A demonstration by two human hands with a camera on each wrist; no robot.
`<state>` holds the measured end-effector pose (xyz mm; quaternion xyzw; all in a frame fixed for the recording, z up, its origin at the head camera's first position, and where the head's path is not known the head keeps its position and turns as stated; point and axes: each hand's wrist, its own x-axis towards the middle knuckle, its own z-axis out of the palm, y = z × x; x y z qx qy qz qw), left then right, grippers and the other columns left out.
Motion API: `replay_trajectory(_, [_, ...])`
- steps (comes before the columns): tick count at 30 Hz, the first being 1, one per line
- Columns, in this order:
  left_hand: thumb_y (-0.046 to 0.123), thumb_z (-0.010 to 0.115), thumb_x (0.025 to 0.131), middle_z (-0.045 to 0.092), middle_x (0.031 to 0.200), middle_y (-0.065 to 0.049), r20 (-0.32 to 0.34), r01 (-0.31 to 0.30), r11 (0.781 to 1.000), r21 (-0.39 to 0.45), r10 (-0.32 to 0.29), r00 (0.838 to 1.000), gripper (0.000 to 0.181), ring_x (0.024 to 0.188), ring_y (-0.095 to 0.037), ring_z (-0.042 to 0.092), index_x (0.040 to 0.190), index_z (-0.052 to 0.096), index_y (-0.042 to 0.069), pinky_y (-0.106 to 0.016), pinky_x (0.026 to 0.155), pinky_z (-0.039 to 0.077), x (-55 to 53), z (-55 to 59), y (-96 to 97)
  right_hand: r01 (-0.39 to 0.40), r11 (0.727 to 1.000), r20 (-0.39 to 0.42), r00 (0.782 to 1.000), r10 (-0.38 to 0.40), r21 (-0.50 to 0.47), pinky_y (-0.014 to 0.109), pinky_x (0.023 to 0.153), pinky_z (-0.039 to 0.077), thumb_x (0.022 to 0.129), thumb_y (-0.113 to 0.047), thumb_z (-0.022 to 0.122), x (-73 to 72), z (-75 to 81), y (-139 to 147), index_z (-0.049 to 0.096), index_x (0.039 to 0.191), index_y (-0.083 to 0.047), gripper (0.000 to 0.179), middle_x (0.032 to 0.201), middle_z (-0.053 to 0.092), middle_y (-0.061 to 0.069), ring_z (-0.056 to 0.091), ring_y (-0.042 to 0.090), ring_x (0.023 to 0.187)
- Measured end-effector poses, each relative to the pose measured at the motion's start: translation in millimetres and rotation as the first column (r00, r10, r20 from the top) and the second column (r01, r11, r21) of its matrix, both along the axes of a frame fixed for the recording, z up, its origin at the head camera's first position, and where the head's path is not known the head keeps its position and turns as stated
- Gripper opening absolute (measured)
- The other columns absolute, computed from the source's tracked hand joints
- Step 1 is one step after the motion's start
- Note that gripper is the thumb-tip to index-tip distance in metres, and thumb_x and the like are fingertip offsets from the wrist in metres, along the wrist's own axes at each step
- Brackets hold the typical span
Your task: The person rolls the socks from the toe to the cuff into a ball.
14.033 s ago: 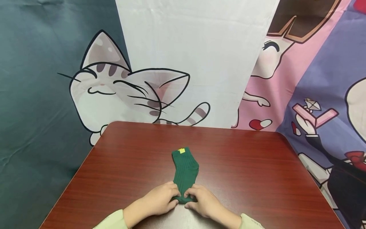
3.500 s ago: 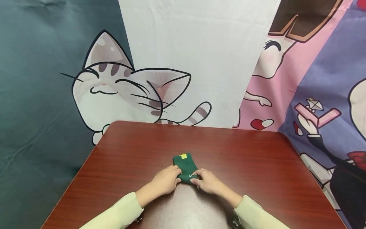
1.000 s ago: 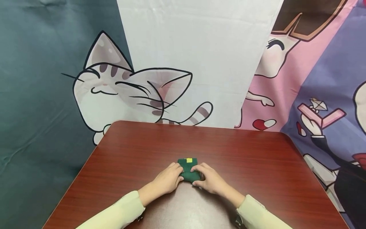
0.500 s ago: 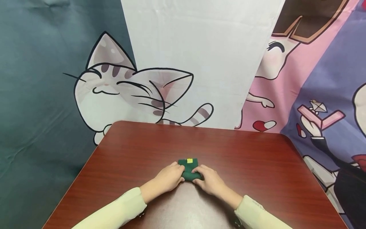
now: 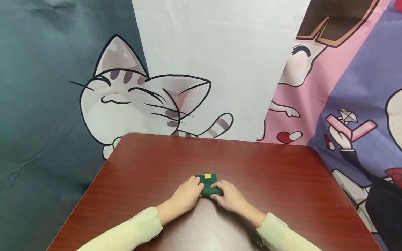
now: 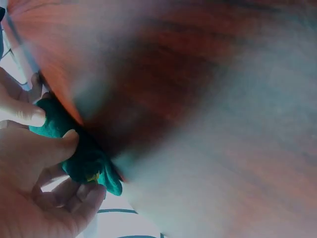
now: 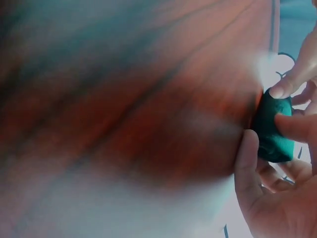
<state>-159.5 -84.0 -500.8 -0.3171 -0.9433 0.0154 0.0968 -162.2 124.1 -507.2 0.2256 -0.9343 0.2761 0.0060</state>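
Note:
A dark green ribbed sock (image 5: 209,187) lies on the table in the head view, rolled into a short bundle. A yellow label (image 5: 207,176) shows on its flat far edge. My left hand (image 5: 186,195) grips the bundle's left side, fingers over the top. From the right, my right hand (image 5: 231,197) holds the other end between thumb and fingers. The left wrist view shows the rolled sock (image 6: 81,153) between the left thumb and fingers, with the right hand's thumb beside it. In the right wrist view the sock (image 7: 275,121) stands as a thick roll between both hands.
The reddish-brown wooden table (image 5: 150,157) has rounded far corners. Behind it hangs a cloth backdrop (image 5: 220,52) printed with a cartoon cat and figures. Pale green sleeves (image 5: 125,230) cover both forearms.
The sock lay long at first; it has been rolled up toward its labelled edge, both hands moving farther from the body. Within the last second, the left fingers shift slightly over the bundle.

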Motion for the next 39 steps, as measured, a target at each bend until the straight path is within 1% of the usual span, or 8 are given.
replay_trajectory(7, [0.026,0.075,0.092,0.061,0.098,-0.002,0.116,0.004,0.998,0.069,-0.012,0.993,0.019,0.097,-0.018,0.058,0.104,0.07,0.011,-0.029,0.082,0.055,-4.1,5.3,-4.1,-0.025,0.999,-0.009,1.0,0.026,0.033,0.033,0.075,0.051,0.079,-0.024,0.087,0.4,2.7,0.7,0.072,0.113,-0.016,0.038,0.103,0.061,-0.007,0.06,0.012,0.088])
replay_trajectory(11, [0.024,0.072,0.095,0.066,0.103,-0.003,0.23,0.019,0.989,0.149,-0.054,0.972,0.021,0.103,-0.02,0.062,0.109,0.071,0.008,-0.033,0.091,0.053,-7.5,7.7,-9.0,-0.036,0.999,0.001,0.999,0.036,0.011,0.028,0.07,0.048,0.083,-0.027,0.084,0.0,2.2,2.5,0.074,0.106,-0.013,0.029,0.097,0.058,-0.01,0.056,0.008,0.081])
replay_trajectory(15, [0.025,0.07,0.096,0.068,0.109,-0.005,0.374,-0.034,0.956,0.293,-0.081,0.924,0.022,0.108,-0.021,0.064,0.111,0.067,0.01,-0.039,0.094,0.052,-11.1,5.3,-17.2,-0.058,0.998,0.073,0.996,0.059,-0.02,0.025,0.069,0.045,0.086,-0.028,0.081,-5.8,1.0,6.3,0.075,0.101,-0.012,0.023,0.091,0.056,-0.012,0.052,0.005,0.077])
replay_trajectory(19, [0.025,0.071,0.095,0.067,0.113,-0.003,0.458,-0.097,0.915,0.392,-0.102,0.883,0.021,0.11,-0.02,0.064,0.112,0.062,0.016,-0.04,0.093,0.052,-14.0,2.1,-22.8,-0.079,0.995,0.155,0.984,0.086,-0.053,0.028,0.074,0.048,0.088,-0.031,0.079,-12.2,1.3,11.0,0.075,0.099,-0.015,0.02,0.092,0.059,-0.012,0.056,0.008,0.082])
replay_trajectory(26, [0.026,0.072,0.095,0.069,0.116,-0.004,0.501,-0.162,0.868,0.47,-0.111,0.859,0.021,0.115,-0.025,0.062,0.113,0.069,0.015,-0.046,0.097,0.05,-17.7,-3.8,-25.3,-0.052,0.991,0.205,0.976,0.076,-0.12,0.032,0.079,0.047,0.085,-0.031,0.083,-16.5,-0.9,16.9,0.072,0.11,-0.02,0.03,0.102,0.064,-0.006,0.056,0.012,0.088])
replay_trajectory(30, [0.03,0.07,0.096,0.068,0.114,-0.003,0.527,-0.199,0.844,0.499,-0.113,0.842,0.025,0.114,-0.027,0.059,0.115,0.071,0.014,-0.049,0.097,0.047,-17.5,-6.9,-27.8,0.002,0.983,0.258,0.965,0.046,-0.184,0.032,0.077,0.048,0.084,-0.029,0.083,-16.8,-1.6,17.0,0.07,0.109,-0.023,0.028,0.093,0.067,-0.005,0.06,0.011,0.078])
replay_trajectory(35, [0.029,0.071,0.095,0.062,0.103,0.003,0.505,-0.193,0.823,0.535,-0.128,0.853,0.027,0.097,-0.016,0.057,0.117,0.07,0.013,-0.034,0.085,0.048,-16.1,-11.3,-29.6,0.053,0.972,0.351,0.936,0.031,-0.229,0.031,0.067,0.05,0.089,-0.027,0.078,-16.5,-1.7,15.7,0.071,0.112,-0.018,0.026,0.071,0.065,-0.002,0.063,0.014,0.054])
replay_trajectory(39, [0.024,0.076,0.092,0.056,0.092,0.004,0.483,-0.195,0.802,0.565,-0.129,0.866,0.028,0.082,-0.01,0.052,0.117,0.067,0.014,-0.025,0.073,0.045,-15.4,-14.4,-31.1,0.08,0.967,0.368,0.93,0.015,-0.241,0.03,0.061,0.051,0.089,-0.026,0.078,-18.3,-1.3,13.1,0.071,0.112,-0.014,0.026,0.076,0.066,0.0,0.062,0.015,0.053])
